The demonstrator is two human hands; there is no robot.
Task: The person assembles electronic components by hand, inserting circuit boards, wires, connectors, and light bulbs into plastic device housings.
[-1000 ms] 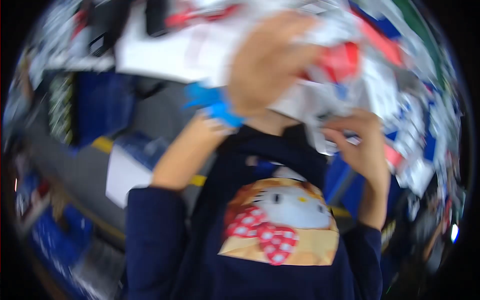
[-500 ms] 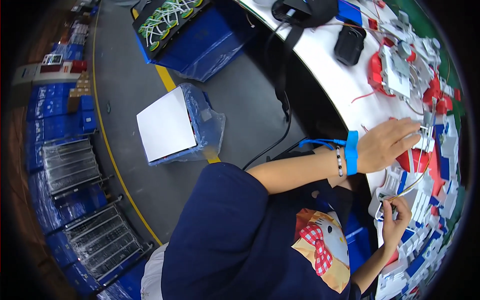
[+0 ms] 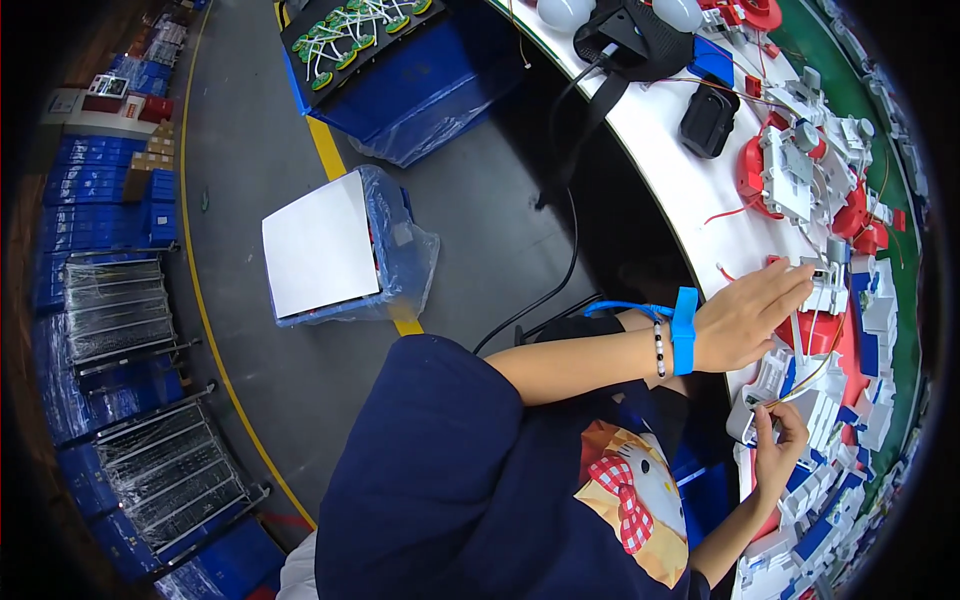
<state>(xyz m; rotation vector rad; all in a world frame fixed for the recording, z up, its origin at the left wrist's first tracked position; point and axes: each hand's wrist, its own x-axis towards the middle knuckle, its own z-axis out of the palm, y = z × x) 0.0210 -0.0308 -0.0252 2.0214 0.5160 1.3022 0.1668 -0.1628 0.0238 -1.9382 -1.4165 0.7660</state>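
My left hand (image 3: 745, 322), with a blue wrist strap (image 3: 684, 330) and a beaded bracelet, reaches over the bench with its fingers stretched out. Its fingertips are at a small white part (image 3: 826, 292) with a grey cylinder on top; whether they touch it cannot be made out. Nearer to me, my right hand (image 3: 782, 450) pinches thin wires (image 3: 806, 384) between thumb and forefinger. These wires run up toward the white part. Beside the right fingertips lies a white plastic housing (image 3: 741, 418). A red part (image 3: 815, 330) shows below the white one.
White, blue and red plastic parts (image 3: 835, 500) crowd the bench's right side. Farther along are red-and-white assemblies (image 3: 790, 175), a black case (image 3: 708, 120) and a black device with a cable (image 3: 635, 40). Left on the floor stands a blue bin (image 3: 400, 270) topped with a white sheet (image 3: 320, 248).
The view has shifted, so the bench and both hands appear slightly farther left. The left fingers stay by the white part, and the right hand still pinches the wires.
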